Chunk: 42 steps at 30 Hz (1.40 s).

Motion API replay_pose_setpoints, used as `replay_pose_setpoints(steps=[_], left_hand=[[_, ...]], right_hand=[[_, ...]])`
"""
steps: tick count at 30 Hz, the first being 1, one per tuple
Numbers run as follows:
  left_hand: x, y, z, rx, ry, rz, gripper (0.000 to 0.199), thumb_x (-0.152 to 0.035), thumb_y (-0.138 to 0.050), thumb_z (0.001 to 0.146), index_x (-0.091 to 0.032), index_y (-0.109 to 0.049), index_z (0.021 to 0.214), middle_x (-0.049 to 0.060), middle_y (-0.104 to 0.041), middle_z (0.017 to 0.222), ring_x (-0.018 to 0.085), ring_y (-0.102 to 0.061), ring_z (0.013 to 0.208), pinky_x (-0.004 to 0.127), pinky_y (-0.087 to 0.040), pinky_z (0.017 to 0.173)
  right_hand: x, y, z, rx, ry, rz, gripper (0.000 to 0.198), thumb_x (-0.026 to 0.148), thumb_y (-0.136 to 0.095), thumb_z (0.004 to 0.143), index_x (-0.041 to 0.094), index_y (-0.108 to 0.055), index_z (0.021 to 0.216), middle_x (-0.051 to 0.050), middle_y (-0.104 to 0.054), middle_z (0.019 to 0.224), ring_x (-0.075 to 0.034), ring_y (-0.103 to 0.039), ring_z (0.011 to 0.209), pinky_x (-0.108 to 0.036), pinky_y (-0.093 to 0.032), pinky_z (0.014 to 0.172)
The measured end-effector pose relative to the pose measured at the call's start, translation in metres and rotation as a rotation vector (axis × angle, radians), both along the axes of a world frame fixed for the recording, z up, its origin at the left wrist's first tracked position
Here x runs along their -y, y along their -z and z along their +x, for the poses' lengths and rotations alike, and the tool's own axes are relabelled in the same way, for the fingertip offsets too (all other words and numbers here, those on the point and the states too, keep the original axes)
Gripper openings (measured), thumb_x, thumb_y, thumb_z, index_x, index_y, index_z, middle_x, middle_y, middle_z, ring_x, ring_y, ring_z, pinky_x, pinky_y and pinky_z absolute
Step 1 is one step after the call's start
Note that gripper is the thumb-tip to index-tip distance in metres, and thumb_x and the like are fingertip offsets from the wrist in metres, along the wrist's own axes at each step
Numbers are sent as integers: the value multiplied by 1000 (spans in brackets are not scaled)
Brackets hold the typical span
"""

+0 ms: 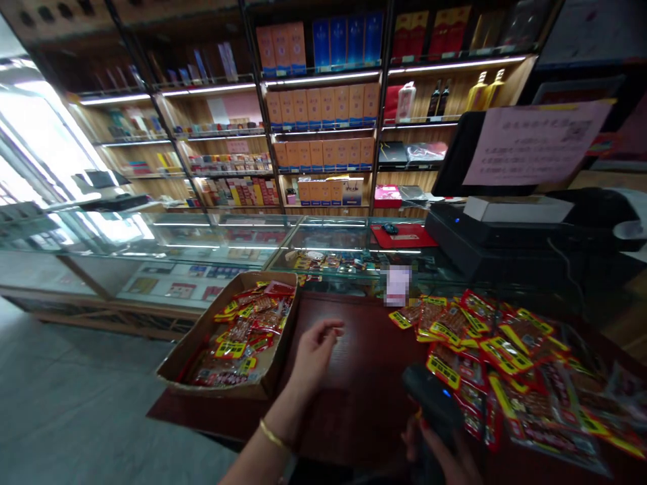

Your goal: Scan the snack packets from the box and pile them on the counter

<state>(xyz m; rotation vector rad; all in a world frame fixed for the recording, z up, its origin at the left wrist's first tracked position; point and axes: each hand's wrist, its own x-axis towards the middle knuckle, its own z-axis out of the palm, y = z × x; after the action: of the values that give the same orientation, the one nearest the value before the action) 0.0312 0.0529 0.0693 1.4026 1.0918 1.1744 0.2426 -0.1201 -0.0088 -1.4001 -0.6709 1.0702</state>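
My left hand [319, 345], with a gold bangle on the wrist, hovers over the bare dark red tabletop [354, 387], its fingers loosely bent and slightly apart with nothing visible in them. To its left stands an open cardboard box [277, 387] holding many red and yellow snack packets [242, 330]. In the lower right, my right hand [437, 448] is wrapped around the handle of a black barcode scanner [432, 397] showing a small blue light. Beside the scanner, a loose heap of similar snack packets [505, 353] spreads over the right side of the table.
A glass display counter [242, 236] runs behind the table. On it are a red mat [412, 236] and a black checkout machine [485, 236] bearing a paper notice [536, 145]. Shelves with boxed goods [323, 104] line the back wall. A blurred-out pale item [397, 285] stands behind the packets.
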Motion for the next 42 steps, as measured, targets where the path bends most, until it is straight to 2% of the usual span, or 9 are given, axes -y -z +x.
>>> replay_pose_setpoints(steps=[7,10,15,20,25,29,32,36,42], left_hand=[[-30,-21,-174,-980,-310,81,33,-30,-48,92,-18,-69,115,13,-74,118,28,-68,110,38,-49,97],[-39,-12,-196,-1377,-336,-95,43,-38,-56,88,-10,-64,120,24,-66,129,39,-61,122,47,-47,99],[-52,-6,-188,-1469,-369,-261,57,-40,-63,83,-7,-55,129,28,-64,128,42,-61,121,49,-49,95],[-54,-19,-179,-1295,-502,-291,60,-31,-66,79,-5,-52,131,29,-61,132,41,-63,118,48,-49,94],[-7,-31,-182,-1044,-724,31,57,-26,-53,88,-11,-48,142,21,-64,133,36,-62,122,45,-48,101],[47,-35,-141,-598,-926,323,55,-37,-57,90,-23,-54,143,11,-64,138,30,-61,123,42,-48,106],[54,-31,-78,-191,-553,243,53,-44,-65,85,-23,-61,133,8,-68,128,26,-68,105,37,-58,88],[6,-13,1,173,32,-37,39,-37,-68,80,-18,-68,114,9,-71,115,25,-68,103,32,-61,73],[-58,38,30,253,168,-297,50,-27,-75,74,-16,-64,122,11,-75,104,19,-73,76,27,-58,62]], right_hand=[[-46,17,-9,-67,-256,49,50,68,-74,77,19,-68,69,3,-65,53,-10,-57,44,-21,-42,47],[-41,18,-7,-11,-284,53,50,67,-77,75,18,-66,67,3,-62,49,-11,-57,45,-23,-44,50],[-42,20,-6,16,-250,92,48,67,-72,80,19,-65,77,4,-63,59,-11,-57,47,-24,-44,50],[-43,18,-8,1,-233,99,53,66,-73,79,18,-66,101,6,-63,61,-11,-56,46,-24,-43,47],[-42,13,-10,-29,-237,134,59,65,-74,79,16,-67,111,6,-63,62,-11,-57,47,-23,-43,47],[-45,15,-10,-88,-250,142,60,65,-77,76,14,-69,107,5,-64,58,-10,-55,41,-21,-39,41],[-45,15,-9,-108,-229,150,54,62,-79,76,16,-69,103,5,-65,59,-9,-56,43,-21,-42,44],[-42,13,-9,-105,-178,163,51,63,-78,77,17,-69,98,6,-64,58,-8,-56,44,-20,-43,45],[-42,15,-11,-99,-120,165,57,67,-76,78,16,-72,103,4,-64,58,-10,-56,44,-22,-44,45]])
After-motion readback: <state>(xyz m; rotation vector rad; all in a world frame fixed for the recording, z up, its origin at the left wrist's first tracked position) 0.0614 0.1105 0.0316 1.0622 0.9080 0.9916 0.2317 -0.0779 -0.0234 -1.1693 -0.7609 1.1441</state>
